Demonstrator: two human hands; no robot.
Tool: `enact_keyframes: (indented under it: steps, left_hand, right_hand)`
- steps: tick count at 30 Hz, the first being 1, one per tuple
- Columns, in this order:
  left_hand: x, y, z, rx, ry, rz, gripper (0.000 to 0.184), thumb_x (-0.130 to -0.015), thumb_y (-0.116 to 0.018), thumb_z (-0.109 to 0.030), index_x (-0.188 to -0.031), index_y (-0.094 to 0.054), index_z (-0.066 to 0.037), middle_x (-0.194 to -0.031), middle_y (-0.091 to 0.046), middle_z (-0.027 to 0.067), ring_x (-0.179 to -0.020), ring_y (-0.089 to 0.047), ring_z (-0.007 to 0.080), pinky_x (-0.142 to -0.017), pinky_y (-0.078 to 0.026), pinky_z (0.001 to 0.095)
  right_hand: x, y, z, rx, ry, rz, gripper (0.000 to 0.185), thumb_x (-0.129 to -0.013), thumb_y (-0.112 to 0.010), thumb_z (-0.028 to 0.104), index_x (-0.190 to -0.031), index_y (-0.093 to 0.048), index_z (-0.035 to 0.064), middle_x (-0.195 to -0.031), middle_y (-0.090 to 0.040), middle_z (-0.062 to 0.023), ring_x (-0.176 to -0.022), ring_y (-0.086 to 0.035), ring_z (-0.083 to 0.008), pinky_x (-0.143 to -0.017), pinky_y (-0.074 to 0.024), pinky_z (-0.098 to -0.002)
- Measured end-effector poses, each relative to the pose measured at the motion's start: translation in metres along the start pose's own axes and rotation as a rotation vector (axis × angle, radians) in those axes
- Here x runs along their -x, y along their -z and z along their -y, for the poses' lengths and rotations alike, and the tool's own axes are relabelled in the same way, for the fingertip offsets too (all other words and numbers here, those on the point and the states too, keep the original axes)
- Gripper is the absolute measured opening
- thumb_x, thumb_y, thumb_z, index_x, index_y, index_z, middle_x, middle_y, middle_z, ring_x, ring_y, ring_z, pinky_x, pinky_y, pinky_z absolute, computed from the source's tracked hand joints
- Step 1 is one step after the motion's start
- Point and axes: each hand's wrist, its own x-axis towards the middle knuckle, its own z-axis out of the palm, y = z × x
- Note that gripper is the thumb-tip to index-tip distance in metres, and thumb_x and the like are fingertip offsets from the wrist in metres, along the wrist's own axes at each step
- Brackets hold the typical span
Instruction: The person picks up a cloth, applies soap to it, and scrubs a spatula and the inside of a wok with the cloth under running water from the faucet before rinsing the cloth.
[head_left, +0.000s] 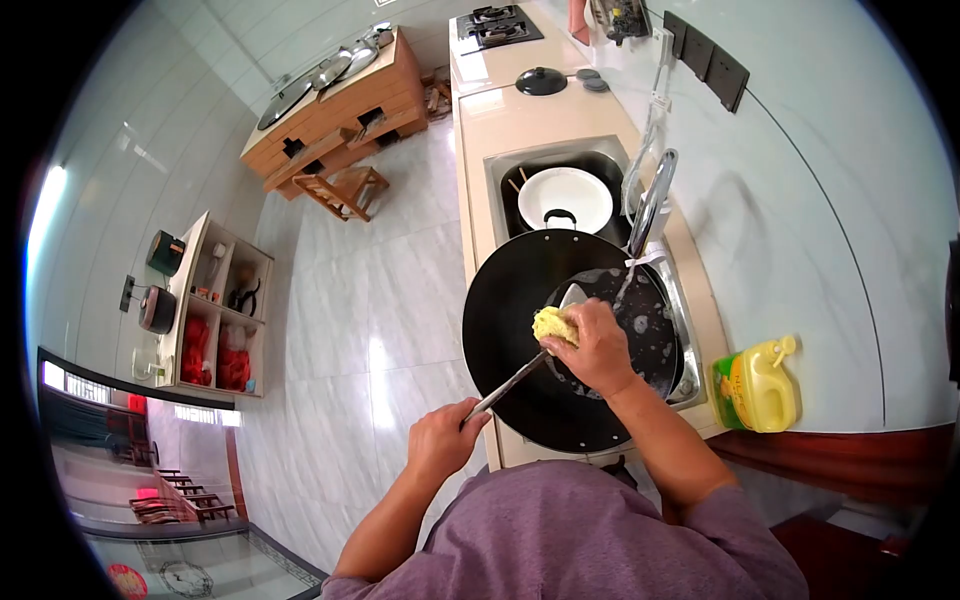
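My left hand [442, 440] is closed around the end of a long-handled metal spatula [514, 379], which slants up over a large black wok [500, 285]. My right hand [600, 350] presses a crumpled yellow scrubbing cloth [550, 325] against the spatula near its blade. The blade is partly covered by cloth and fingers. Soapy water [652, 345] lies in the right side of the wok, and a thin stream runs into it from the faucet [655, 200]. The wok rests over the near part of the sink [490, 170].
A white bowl [565, 195] and a pair of chopsticks sit in the sink beyond the wok. A yellow detergent jug [768, 385] stands right of the sink. Farther along the counter [500, 110] are a black lid [541, 81] and a gas stove [495, 27]. A wooden chair [345, 190] stands on the floor.
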Motion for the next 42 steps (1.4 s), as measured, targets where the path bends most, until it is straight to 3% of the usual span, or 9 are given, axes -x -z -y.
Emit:
enact_keyframes:
  steps: [3, 10, 17, 21, 28, 31, 34, 38, 42]
  left_hand:
    - [0.006, -0.002, 0.003, 0.024, -0.06, -0.102, 0.025, -0.098, -0.067, -0.037, -0.112, -0.074, -0.017, -0.084, -0.072, 0.009, -0.079, -0.07, 0.0321, -0.069, -0.053, 0.0453]
    - [0.011, 0.006, 0.007, -0.097, -0.208, -0.22, 0.021, -0.095, -0.073, -0.031, -0.108, -0.072, -0.015, -0.074, -0.068, 0.0051, -0.064, -0.067, 0.0263, -0.056, -0.051, 0.0407]
    - [0.014, -0.002, 0.011, -0.187, -0.262, -0.268, 0.021, -0.097, -0.071, -0.03, -0.113, -0.069, -0.016, -0.076, -0.067, 0.0037, -0.06, -0.066, 0.026, -0.05, -0.05, 0.0414]
    - [0.016, -0.007, 0.017, -0.199, -0.328, -0.314, 0.021, -0.097, -0.07, -0.03, -0.112, -0.068, -0.015, -0.071, -0.062, 0.0038, -0.057, -0.065, 0.0254, -0.047, -0.049, 0.0405]
    - [0.021, -0.015, 0.015, -0.125, -0.301, -0.319, 0.02, -0.097, -0.071, -0.03, -0.111, -0.07, -0.016, -0.072, -0.064, 0.004, -0.058, -0.065, 0.0256, -0.047, -0.049, 0.0409]
    - [0.019, -0.009, 0.014, -0.071, -0.273, -0.295, 0.019, -0.097, -0.071, -0.03, -0.111, -0.07, -0.018, -0.073, -0.066, 0.004, -0.058, -0.065, 0.0257, -0.047, -0.049, 0.0412]
    - [0.021, -0.009, 0.017, -0.036, -0.257, -0.265, 0.018, -0.097, -0.071, -0.031, -0.111, -0.071, -0.018, -0.073, -0.066, 0.0039, -0.059, -0.065, 0.0256, -0.047, -0.049, 0.0409]
    - [0.019, -0.012, 0.018, -0.087, -0.256, -0.272, 0.019, -0.097, -0.071, -0.031, -0.11, -0.071, -0.018, -0.072, -0.066, 0.0039, -0.059, -0.065, 0.0253, -0.048, -0.049, 0.0399]
    - [0.023, -0.013, 0.017, -0.142, -0.262, -0.273, 0.019, -0.097, -0.071, -0.031, -0.111, -0.071, -0.018, -0.072, -0.065, 0.0039, -0.059, -0.065, 0.0259, -0.049, -0.049, 0.04]
  right_hand:
    - [-0.01, 0.008, 0.001, 0.225, 0.022, -0.184, 0.089, -0.076, -0.087, 0.052, -0.138, -0.053, -0.0005, -0.118, -0.064, -0.0157, -0.11, -0.064, -0.0371, -0.096, -0.0532, -0.0434]
    - [-0.013, 0.002, -0.01, -0.121, -0.366, 0.034, 0.106, -0.067, -0.085, 0.068, -0.138, -0.051, -0.0022, -0.124, -0.061, -0.0191, -0.12, -0.06, -0.0354, -0.103, -0.0499, -0.0449]
    - [-0.02, -0.009, -0.004, 0.062, -0.387, -0.108, 0.074, -0.071, -0.086, 0.057, -0.111, -0.057, 0.0022, -0.111, -0.065, -0.016, -0.107, -0.064, -0.0337, -0.086, -0.0521, -0.0445]
    - [-0.033, -0.008, -0.008, -0.341, -0.48, -0.219, 0.054, -0.076, -0.084, 0.049, -0.092, -0.062, 0.0016, -0.086, -0.07, -0.015, -0.081, -0.07, -0.0354, -0.077, -0.0546, -0.0427]
    - [-0.052, -0.012, -0.024, -0.638, -0.483, -0.16, 0.033, -0.088, -0.077, 0.032, -0.094, -0.071, -0.0002, -0.084, -0.074, -0.0173, -0.076, -0.072, -0.0336, -0.072, -0.0554, -0.0381]
    - [-0.046, -0.01, -0.02, -0.541, -0.486, -0.12, 0.035, -0.089, -0.077, 0.033, -0.101, -0.072, 0.0, -0.092, -0.073, -0.0141, -0.082, -0.071, -0.0315, -0.077, -0.0553, -0.0369]
    - [-0.03, -0.015, -0.018, -0.406, -0.168, -0.133, 0.042, -0.087, -0.08, 0.037, -0.106, -0.072, 0.0007, -0.102, -0.067, -0.0122, -0.092, -0.068, -0.0304, -0.083, -0.0544, -0.0363]
    - [-0.025, -0.014, -0.017, -0.427, -0.22, -0.08, 0.043, -0.084, -0.08, 0.037, -0.106, -0.071, 0.0011, -0.104, -0.062, -0.0126, -0.097, -0.066, -0.0323, -0.086, -0.0539, -0.0387]
    - [-0.041, -0.013, -0.032, -0.457, -0.351, -0.111, 0.033, -0.092, -0.073, 0.029, -0.096, -0.069, -0.0041, -0.092, -0.072, -0.0225, -0.084, -0.071, -0.0421, -0.071, -0.0562, -0.0446]
